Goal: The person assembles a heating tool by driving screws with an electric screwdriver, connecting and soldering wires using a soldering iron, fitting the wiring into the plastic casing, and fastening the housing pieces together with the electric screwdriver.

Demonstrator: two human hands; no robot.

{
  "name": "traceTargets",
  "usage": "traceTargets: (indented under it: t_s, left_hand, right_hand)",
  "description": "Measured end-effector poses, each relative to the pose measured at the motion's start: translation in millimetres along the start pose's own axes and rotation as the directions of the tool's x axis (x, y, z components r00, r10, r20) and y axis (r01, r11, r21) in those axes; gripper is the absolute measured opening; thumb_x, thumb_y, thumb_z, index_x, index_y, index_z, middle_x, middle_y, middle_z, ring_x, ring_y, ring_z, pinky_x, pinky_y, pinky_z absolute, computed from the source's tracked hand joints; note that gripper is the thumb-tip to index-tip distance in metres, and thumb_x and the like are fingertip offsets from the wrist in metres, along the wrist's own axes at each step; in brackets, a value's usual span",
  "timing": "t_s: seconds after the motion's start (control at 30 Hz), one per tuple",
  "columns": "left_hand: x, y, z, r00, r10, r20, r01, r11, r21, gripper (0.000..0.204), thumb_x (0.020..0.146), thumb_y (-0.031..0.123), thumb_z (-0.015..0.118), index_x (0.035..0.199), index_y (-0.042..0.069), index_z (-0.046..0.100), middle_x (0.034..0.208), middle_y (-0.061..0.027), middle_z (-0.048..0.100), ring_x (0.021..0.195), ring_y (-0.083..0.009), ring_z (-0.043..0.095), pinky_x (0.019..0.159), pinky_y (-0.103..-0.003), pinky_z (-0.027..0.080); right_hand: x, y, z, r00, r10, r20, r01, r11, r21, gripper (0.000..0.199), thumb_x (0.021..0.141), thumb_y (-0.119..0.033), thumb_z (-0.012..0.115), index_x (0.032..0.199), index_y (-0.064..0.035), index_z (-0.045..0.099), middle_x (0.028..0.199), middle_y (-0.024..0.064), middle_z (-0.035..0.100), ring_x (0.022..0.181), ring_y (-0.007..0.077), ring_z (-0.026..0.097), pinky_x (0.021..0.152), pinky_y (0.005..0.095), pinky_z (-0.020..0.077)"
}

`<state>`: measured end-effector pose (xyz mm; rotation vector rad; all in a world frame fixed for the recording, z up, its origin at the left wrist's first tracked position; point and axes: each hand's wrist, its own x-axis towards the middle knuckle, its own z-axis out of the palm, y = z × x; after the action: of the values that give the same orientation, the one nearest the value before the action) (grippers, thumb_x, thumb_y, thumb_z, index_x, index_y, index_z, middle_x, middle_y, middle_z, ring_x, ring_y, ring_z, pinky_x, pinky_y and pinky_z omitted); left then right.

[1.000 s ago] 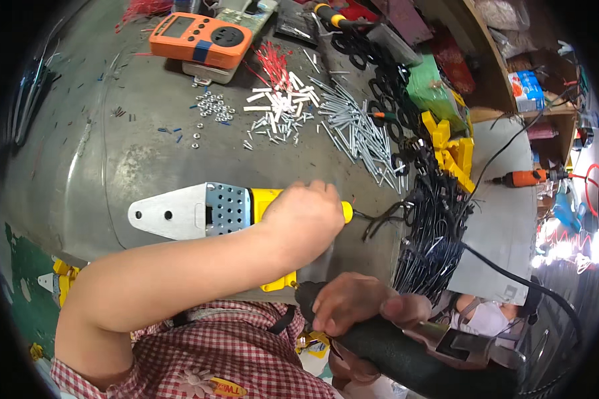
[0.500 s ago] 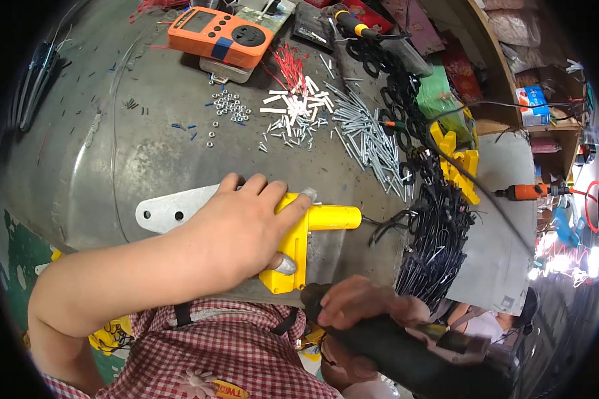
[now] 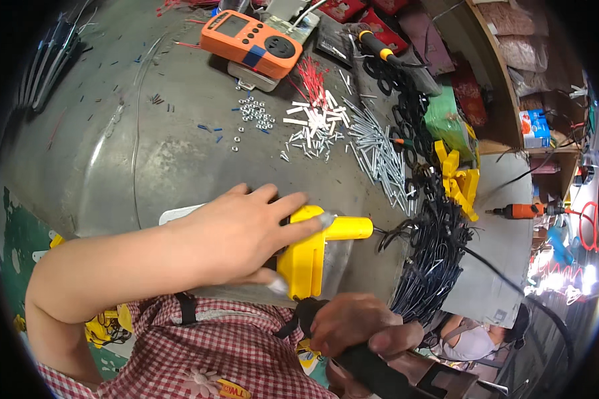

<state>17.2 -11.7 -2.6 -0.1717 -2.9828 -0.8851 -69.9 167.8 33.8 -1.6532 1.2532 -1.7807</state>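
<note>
My left hand (image 3: 243, 229) is closed over a yellow plastic housing (image 3: 306, 263), fingers across its top and thumb at its lower left edge. A stubby yellow handle (image 3: 351, 227) juts from the housing's right side, with a dark cord behind it. Under my left forearm, the rounded end of a pale metal plate (image 3: 178, 214) shows; the rest is hidden. My right hand (image 3: 356, 322) wraps round a black power tool (image 3: 379, 376). Its front end is at the housing's lower edge; whether it touches a screw there cannot be made out.
Long screws (image 3: 379, 149), white sleeves with red wires (image 3: 317, 110) and nuts (image 3: 256, 114) lie on the grey table (image 3: 173, 146). Black cords (image 3: 432, 266) pile at the right. An orange meter (image 3: 249, 43) stands at the back; an orange tool (image 3: 522, 211) is far right.
The whole view has shifted, so the table's things appear farther right and lower. My left thumb has slid toward the housing's edge. The tool stays at the housing's lower end.
</note>
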Motion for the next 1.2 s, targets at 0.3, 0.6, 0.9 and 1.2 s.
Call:
traceTargets:
  t_s: [0.3,0.6,0.9,1.2]
  left_hand:
    - [-11.4,14.3,21.8,0.975,-0.146,-0.166,0.168,0.978,0.126,0.068,0.072,0.025,0.067,0.133,0.025,0.038,0.123,-0.0115,0.043,0.092,-0.0299,0.048,0.075,-0.042,0.043]
    - [-14.2,11.7,21.9,0.980,-0.107,-0.167,0.133,0.980,0.150,0.068,0.068,0.025,0.069,0.130,0.025,0.042,0.123,-0.0111,0.043,0.093,-0.0302,0.047,0.077,-0.043,0.040]
    - [-9.3,1.5,17.2,0.992,0.124,-0.004,-0.123,0.988,0.095,0.048,0.073,0.031,0.062,0.119,0.027,0.051,0.123,-0.0079,0.046,0.099,-0.0258,0.047,0.078,-0.040,0.039]
    - [-7.2,-0.6,11.9,0.983,0.179,0.050,-0.183,0.979,0.096,0.046,0.077,0.026,0.056,0.123,0.023,0.051,0.129,-0.0084,0.043,0.099,-0.0274,0.048,0.077,-0.039,0.040]
  right_hand:
    - [13.8,9.6,-1.0,0.994,0.072,0.083,-0.089,0.967,0.237,0.047,0.077,-0.034,0.069,0.103,-0.0076,0.040,0.062,0.0088,0.058,0.046,0.0226,0.056,0.045,0.0336,0.0462]
    - [-19.6,0.3,-1.4,0.974,0.130,-0.187,-0.147,0.986,-0.080,0.037,0.080,-0.031,0.066,0.100,-0.0009,0.056,0.080,0.0143,0.063,0.071,0.0278,0.062,0.065,0.0397,0.0486]
    - [42.2,26.6,-25.4,0.961,0.138,-0.239,-0.140,0.990,0.007,0.058,0.077,-0.035,0.070,0.112,-0.0047,0.034,0.072,0.0106,0.060,0.055,0.0259,0.059,0.054,0.0395,0.0483]
    - [73.2,58.0,-58.0,0.957,0.043,0.287,-0.122,0.956,0.265,0.030,0.088,-0.022,0.054,0.103,-0.0032,0.036,0.073,0.0142,0.061,0.055,0.0274,0.060,0.054,0.0409,0.0491]
